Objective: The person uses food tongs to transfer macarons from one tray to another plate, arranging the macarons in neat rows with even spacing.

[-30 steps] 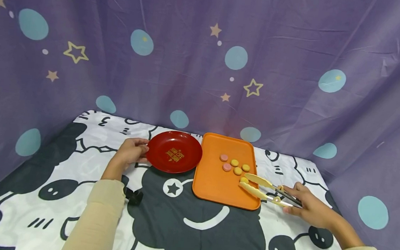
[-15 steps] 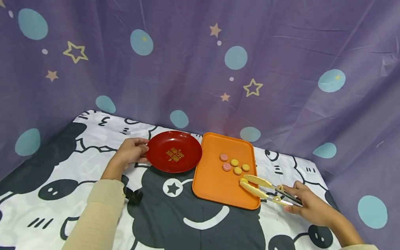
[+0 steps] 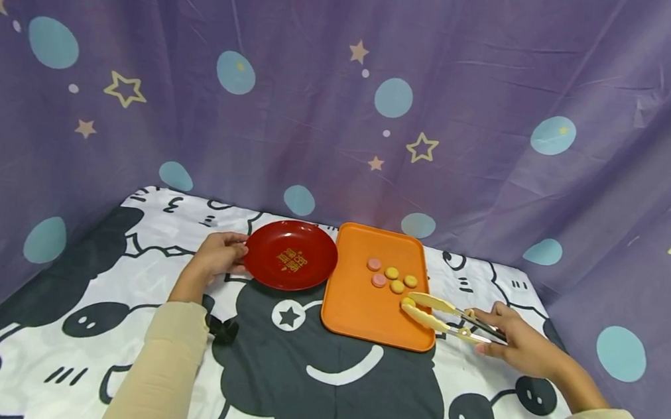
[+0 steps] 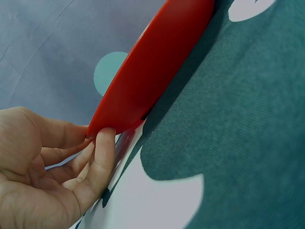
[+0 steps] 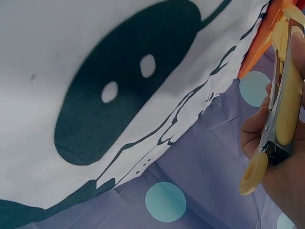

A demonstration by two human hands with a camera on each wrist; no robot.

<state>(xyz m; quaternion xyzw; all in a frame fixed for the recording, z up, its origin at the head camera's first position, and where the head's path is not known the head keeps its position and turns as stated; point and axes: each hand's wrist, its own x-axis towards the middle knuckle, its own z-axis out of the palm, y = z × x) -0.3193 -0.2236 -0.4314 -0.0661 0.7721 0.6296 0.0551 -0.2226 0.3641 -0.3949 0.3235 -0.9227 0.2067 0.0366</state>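
Observation:
My left hand holds the left rim of a round red plate with gold lettering. In the left wrist view, thumb and fingers pinch the edge of the red plate. My right hand grips a pair of metal tongs with cream-yellow tips, held just past the right edge of an orange tray. The tips stand either side of a small round yellow piece, partly covered by them. The right wrist view shows the tongs lying across the palm, hanging ring outward.
Two small pink rounds, one of them the nearer pink round, lie on the tray beside several yellow rounds. Plate and tray sit side by side on a cartoon-print cloth. A purple curtain rises behind the table.
The tongs' tips have drawn slightly closer together around the yellow piece. My left hand and the red plate stay in place; the head view has shifted a little.

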